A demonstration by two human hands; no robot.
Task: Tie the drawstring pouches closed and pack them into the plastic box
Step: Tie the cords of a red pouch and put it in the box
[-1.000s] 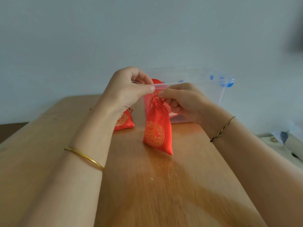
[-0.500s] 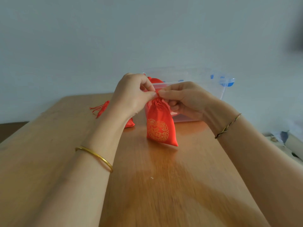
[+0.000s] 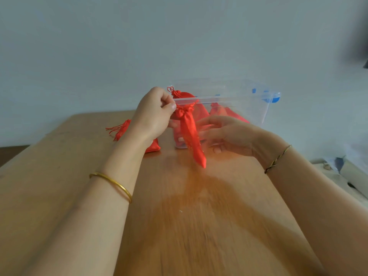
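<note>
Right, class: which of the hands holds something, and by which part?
The left hand pinches the red pouch at its gathered neck; the right hand is open, holding nothing.

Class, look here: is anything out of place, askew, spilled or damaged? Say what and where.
Nothing spilled or damaged. One red pouch lies on the table, left of the plastic box, its strings splayed loose; a packed pouch pokes above the box rim. The held pouch hangs twisted, pinched by the left hand.
</note>
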